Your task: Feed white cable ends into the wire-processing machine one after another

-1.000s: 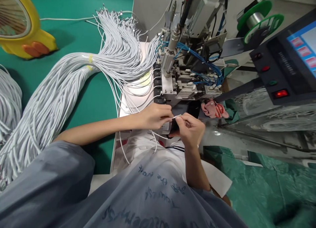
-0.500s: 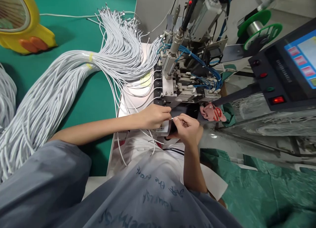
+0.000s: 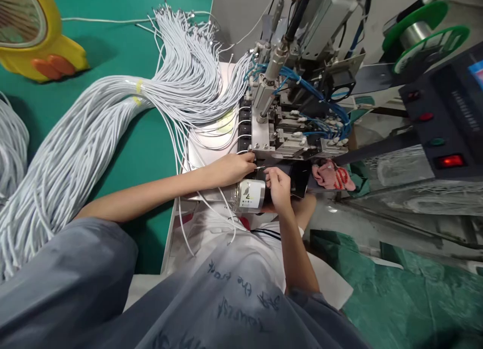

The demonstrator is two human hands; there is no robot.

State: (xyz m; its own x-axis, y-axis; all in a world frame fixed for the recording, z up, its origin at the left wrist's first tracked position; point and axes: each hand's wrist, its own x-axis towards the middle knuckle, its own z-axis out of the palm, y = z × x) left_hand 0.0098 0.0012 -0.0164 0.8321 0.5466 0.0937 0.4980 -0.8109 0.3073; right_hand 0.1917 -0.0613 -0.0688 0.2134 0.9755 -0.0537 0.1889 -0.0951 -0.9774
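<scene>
My left hand [image 3: 236, 168] is closed in a pinch on a white cable, its thin bare end [image 3: 260, 167] poking out past the fingertips. It is right beside the front edge of a metal machine [image 3: 262, 132] with several cables lying in its black slots. My right hand [image 3: 279, 188] is a short way to the right, thumb and fingers pressed together near that cable end but apart from it. Whatever its fingertips may hold is too small to make out. Below the hands lies a jar with a printed label [image 3: 251, 194].
A thick bundle of white cables [image 3: 101, 107] covers much of the green table [image 3: 113, 47]. A yellow fan [image 3: 53, 31] stands at the back left. On the right are a wire spool [image 3: 418, 34], a control box [image 3: 445, 112] and a pink cloth [image 3: 330, 175].
My hands, together at the cable's end before, have drawn apart. My left hand has moved slightly up toward the machine with the cable. More of the labelled jar shows.
</scene>
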